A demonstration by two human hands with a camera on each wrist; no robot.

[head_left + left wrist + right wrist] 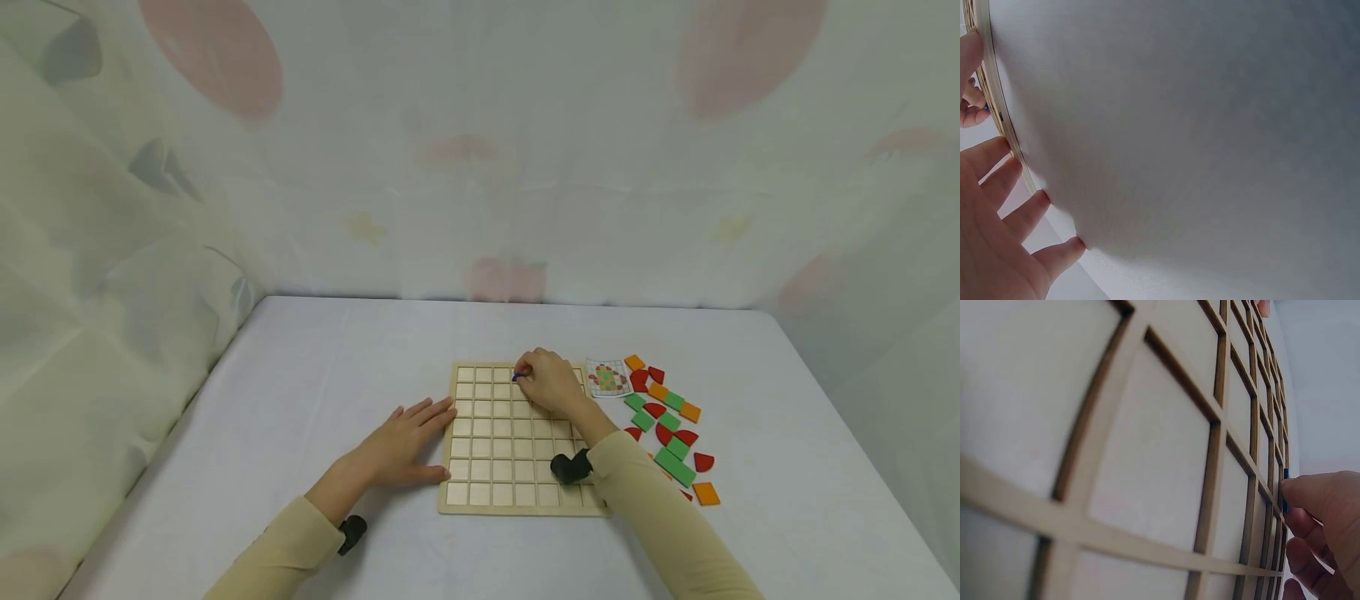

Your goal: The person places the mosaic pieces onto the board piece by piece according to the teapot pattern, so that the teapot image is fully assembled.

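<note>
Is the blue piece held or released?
Held: the right hand pinches the blue piece over the wooden board. Whether it touches the board, I cannot tell.

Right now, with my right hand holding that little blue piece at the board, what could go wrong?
The blue piece is pinched at the fingertips of your right hand, so it might slip or land in a neighbouring cell. Your right sleeve lies close beside the loose pieces and could sweep some aside. Your left hand touches the left edge of the board; a push there might shift it toward the pattern card.
</note>
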